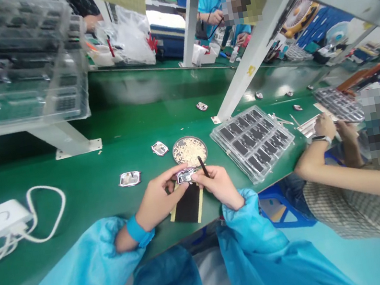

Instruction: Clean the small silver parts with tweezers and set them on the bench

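Observation:
My left hand [157, 197] grips a small watch-like electronic case [185, 176], its thumb and fingers on the case's left side. Black tweezers [203, 166] stick up from my right hand [220, 187], whose fingers are closed on them and also touch the right side of the case. Silvery parts show inside the case; finer detail is too small to make out. Beneath my hands lies a black pad [186, 206] with yellowish strips along its sides. Just beyond them stands a round dish [206, 149] of tiny pale pieces.
Two similar cases, one nearer [130, 178] and one farther [159, 148], lie left of the dish. On the right is a clear compartment tray [258, 177] of black rectangular parts. A white charger [5, 217] with cables sits far left. A co-worker's arm [348, 172] works at right.

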Demonstrator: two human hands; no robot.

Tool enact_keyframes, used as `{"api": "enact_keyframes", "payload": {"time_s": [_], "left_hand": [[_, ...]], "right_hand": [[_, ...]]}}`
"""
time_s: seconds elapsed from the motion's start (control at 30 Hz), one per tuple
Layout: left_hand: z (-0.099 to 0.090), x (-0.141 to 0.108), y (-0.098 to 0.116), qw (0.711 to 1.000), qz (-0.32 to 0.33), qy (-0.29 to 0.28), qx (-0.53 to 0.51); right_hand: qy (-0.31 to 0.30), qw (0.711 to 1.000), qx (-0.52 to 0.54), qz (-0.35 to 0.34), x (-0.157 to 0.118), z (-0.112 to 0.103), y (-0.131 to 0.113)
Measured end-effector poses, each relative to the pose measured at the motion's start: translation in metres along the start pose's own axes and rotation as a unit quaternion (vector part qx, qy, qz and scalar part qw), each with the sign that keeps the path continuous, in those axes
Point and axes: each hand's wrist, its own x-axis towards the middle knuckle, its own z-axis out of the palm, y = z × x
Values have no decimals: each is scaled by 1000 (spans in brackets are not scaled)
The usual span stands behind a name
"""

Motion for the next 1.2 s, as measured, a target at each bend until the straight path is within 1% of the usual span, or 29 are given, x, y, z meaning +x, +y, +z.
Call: {"api": "enact_keyframes", "payload": {"time_s": [0.27,0.37,0.4,0.47,0.57,0.63,0.8,0.9,0.97,1.07,1.2], "left_hand": [[0,-1,7,997,38,33,60],[-1,-1,6,996,34,46,62],[-1,-1,5,998,23,45,42],[-1,0,3,999,-4,25,-38],[2,2,1,983,-29,-16,-179],[4,3,2,973,-36,-29,-226],[7,4,5,963,-38,-46,-261],[7,4,6,963,-43,-51,-260],[7,4,6,964,-47,-46,-257],[6,4,6,965,-54,-40,-255],[5,3,8,957,-86,-41,-275]], "right_hand": [[-5,1000,14,-13,2,2,-2],[8,1000,4,-27,3,3,-2],[20,999,3,-35,3,4,-3],[36,998,13,-47,2,6,-5],[27,997,48,-56,2,9,-6],[24,996,64,-58,2,11,-6],[16,993,94,-66,5,12,2],[6,994,77,-80,5,12,6],[22,994,64,-82,3,12,7],[57,995,58,-62,-1,13,8],[55,994,76,-48,-3,14,6]]}}
